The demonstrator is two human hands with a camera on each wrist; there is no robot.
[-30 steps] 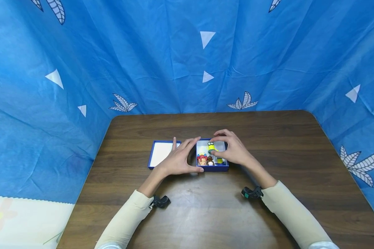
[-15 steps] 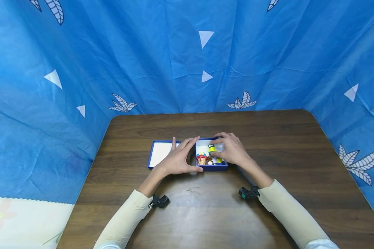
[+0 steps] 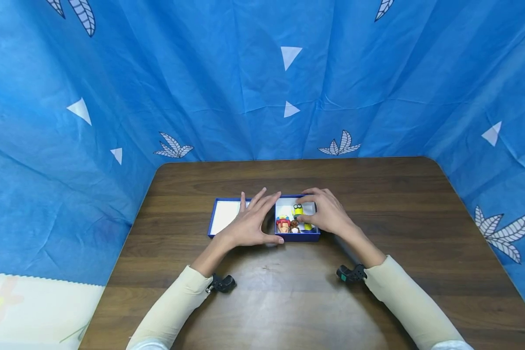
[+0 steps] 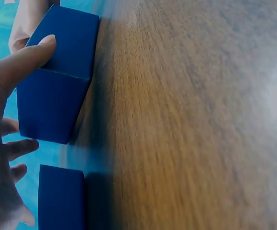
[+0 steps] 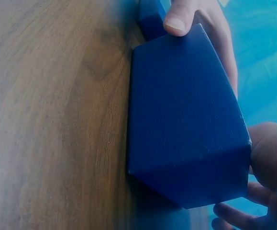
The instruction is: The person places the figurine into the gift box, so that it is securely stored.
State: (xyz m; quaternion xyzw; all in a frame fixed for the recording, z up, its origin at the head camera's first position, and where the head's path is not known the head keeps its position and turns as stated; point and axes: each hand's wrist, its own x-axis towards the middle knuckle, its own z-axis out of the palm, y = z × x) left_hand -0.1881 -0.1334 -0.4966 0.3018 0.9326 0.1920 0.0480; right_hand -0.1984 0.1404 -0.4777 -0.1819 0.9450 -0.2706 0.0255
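Note:
A blue box (image 3: 297,237) with a white inside stands at the table's middle, its top off. My left hand (image 3: 250,226) holds its left side, thumb on the front wall and fingers toward the back; in the left wrist view the thumb (image 4: 40,50) lies against the blue front wall. My right hand (image 3: 328,211) reaches in over the right side and pinches a yellow Minion figure (image 3: 298,209) with goggle eyes. Inside lie a figure in red (image 3: 283,224), a small brown-haired figure (image 3: 294,226) and another yellow piece (image 3: 308,227). In both wrist views the figures are hidden.
Left of the box lies its blue-rimmed white lid (image 3: 224,216), inside up, partly behind the left hand. Both stand on a brown wooden table (image 3: 271,301). A blue patterned curtain (image 3: 245,87) surrounds the table's back and sides.
My right hand has come down slightly toward the near side, and the Minion figure has shifted with it, lower in the box. The left hand keeps its place, with one finger raised a little.

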